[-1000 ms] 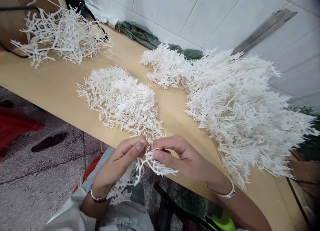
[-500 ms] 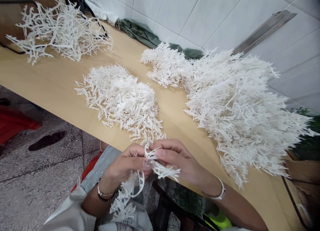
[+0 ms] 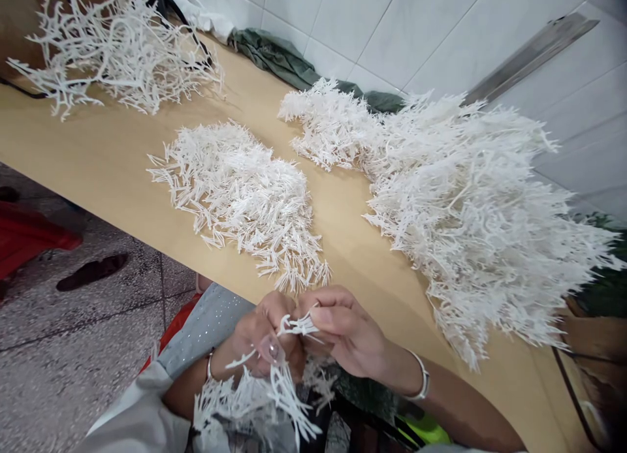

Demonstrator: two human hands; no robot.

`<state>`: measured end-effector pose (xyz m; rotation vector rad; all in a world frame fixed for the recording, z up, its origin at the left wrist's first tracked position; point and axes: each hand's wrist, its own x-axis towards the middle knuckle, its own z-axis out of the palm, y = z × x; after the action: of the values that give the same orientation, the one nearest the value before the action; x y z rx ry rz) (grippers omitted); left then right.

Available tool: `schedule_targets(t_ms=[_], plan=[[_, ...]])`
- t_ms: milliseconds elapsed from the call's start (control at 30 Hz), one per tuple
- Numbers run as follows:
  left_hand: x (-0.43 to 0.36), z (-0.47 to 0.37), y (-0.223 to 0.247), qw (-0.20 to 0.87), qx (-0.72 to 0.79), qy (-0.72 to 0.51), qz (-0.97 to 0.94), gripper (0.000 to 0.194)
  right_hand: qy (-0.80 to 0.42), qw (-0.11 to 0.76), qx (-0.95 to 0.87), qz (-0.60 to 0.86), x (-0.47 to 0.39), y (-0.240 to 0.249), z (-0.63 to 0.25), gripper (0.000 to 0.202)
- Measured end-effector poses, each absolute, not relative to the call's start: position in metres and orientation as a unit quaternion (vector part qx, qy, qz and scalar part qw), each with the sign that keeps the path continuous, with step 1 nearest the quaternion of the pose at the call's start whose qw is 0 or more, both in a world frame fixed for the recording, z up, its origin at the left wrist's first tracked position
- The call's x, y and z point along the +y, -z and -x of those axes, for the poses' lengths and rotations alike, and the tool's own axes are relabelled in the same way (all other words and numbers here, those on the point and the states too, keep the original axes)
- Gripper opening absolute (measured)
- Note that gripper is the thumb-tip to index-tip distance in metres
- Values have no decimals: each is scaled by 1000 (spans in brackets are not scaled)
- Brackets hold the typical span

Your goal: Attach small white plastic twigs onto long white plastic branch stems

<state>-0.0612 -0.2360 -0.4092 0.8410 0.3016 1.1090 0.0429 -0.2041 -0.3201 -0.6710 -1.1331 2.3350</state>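
My left hand (image 3: pixel 267 339) is closed around a white plastic branch stem (image 3: pixel 290 401), whose feathery sprigs hang below it over my lap. My right hand (image 3: pixel 347 329) pinches a small white forked sprig (image 3: pixel 301 325) between thumb and fingers, just at the stem's upper end. Both hands almost touch, at the table's near edge. Right beyond them lies a heap of small loose white sprigs (image 3: pixel 240 185). Whether the pinched sprig is still joined to the stem I cannot tell.
A large pile of bushy white branches (image 3: pixel 470 205) covers the table's right side. Bare white stems (image 3: pixel 122 55) lie tangled at the far left. Dark green cloth (image 3: pixel 274 55) runs along the tiled wall (image 3: pixel 353 15). A dark slipper (image 3: pixel 93 272) rests on the speckled floor.
My left hand has turned and closed more into a fist, and the hanging branch has swung round beneath it. My right hand has shifted slightly down with its pinch.
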Motion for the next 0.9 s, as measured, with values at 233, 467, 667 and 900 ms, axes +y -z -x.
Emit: schedule_targets(t_ms=[233,467,667,900], plan=[[-235,52,396,844,-177,-464,-203,56,-885,250,-338,201,-206,321,-42,42],[-232,52,408,829,-149,-474,-258,58,-892,272,-313,181,-207,323,-44,41],[-218,55,406,759,-306,-463,-340,51,-901,272,-302,153,-204,320,-42,41],[-238,71,381,639,50,-639,-425,46,-774,356,-490,186,-202,315,-48,37]])
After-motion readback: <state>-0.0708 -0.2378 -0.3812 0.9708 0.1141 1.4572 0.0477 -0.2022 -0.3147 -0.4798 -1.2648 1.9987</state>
